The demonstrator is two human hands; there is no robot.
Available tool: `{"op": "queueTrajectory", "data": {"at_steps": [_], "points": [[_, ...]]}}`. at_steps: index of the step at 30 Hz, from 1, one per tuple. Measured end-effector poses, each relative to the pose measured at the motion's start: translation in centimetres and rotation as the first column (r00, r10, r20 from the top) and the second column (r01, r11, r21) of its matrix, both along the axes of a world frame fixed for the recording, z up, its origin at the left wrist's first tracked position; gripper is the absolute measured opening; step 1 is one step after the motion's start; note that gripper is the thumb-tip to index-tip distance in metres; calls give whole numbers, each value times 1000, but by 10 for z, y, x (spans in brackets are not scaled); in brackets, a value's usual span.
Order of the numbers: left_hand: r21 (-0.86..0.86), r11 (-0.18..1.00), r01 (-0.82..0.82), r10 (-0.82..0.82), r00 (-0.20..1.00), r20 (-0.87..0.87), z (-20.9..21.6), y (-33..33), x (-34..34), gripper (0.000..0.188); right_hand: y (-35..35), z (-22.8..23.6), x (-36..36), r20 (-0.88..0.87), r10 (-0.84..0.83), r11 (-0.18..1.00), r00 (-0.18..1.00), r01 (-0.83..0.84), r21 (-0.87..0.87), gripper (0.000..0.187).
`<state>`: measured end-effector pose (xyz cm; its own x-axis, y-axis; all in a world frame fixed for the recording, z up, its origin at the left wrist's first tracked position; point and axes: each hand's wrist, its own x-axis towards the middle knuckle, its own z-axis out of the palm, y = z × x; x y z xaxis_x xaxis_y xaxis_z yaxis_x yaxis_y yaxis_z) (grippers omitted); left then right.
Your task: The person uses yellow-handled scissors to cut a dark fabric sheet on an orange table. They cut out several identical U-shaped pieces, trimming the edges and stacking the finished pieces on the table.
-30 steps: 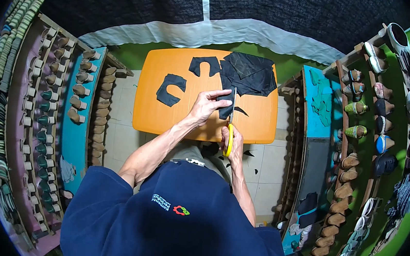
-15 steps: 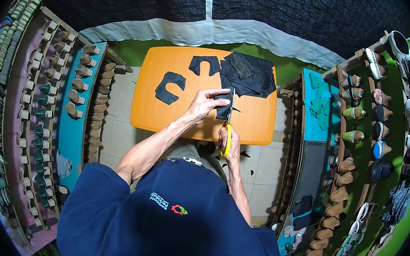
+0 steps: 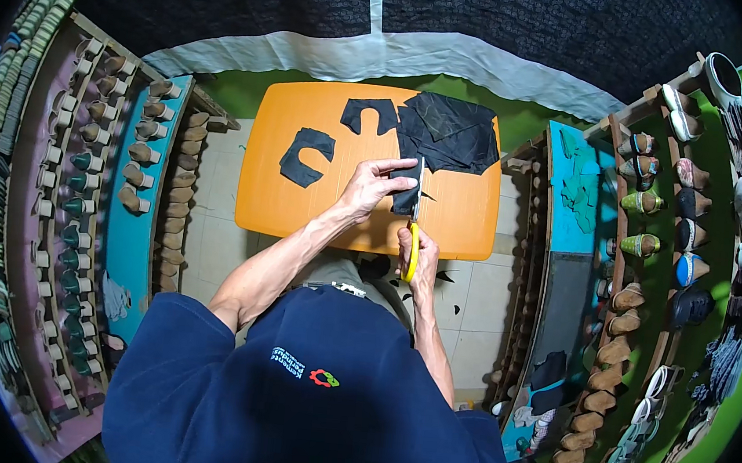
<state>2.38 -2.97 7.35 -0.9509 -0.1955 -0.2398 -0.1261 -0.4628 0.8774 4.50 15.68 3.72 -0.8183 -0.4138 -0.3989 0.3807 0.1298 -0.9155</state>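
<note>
The left hand (image 3: 364, 190) holds a small black piece (image 3: 404, 202) over the orange bench (image 3: 289, 211). The right hand (image 3: 425, 260) grips yellow scissors (image 3: 413, 251), with their blades along the piece's right edge.

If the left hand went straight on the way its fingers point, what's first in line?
Most likely the scissor blades, upright in the picture just right of where the left hand holds the black piece. Whether blades and hand are at exactly the same height is unclear from above.
</note>
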Motion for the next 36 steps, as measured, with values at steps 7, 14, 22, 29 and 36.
{"op": "queueTrajectory", "data": {"at_steps": [7,14,22,29,36], "points": [[-117,993,-24,16,998,-68,-18,2,1,59,-2,4,-3,42,-59,997,997,58,43,49],[30,997,-68,66,995,80,-12,6,11,92,-1,-14,-5,216,-239,966,947,255,-49,56],[79,991,-109,100,989,108,-15,12,21,83,-5,-32,-1,444,-215,851,870,390,-352,48],[179,982,53,-97,964,248,-37,18,76,66,-4,-32,-18,220,-346,832,912,406,-377,41],[699,715,-20,-253,925,284,-91,-8,110,74,19,-11,-38,121,100,950,988,-58,-308,37]]}}
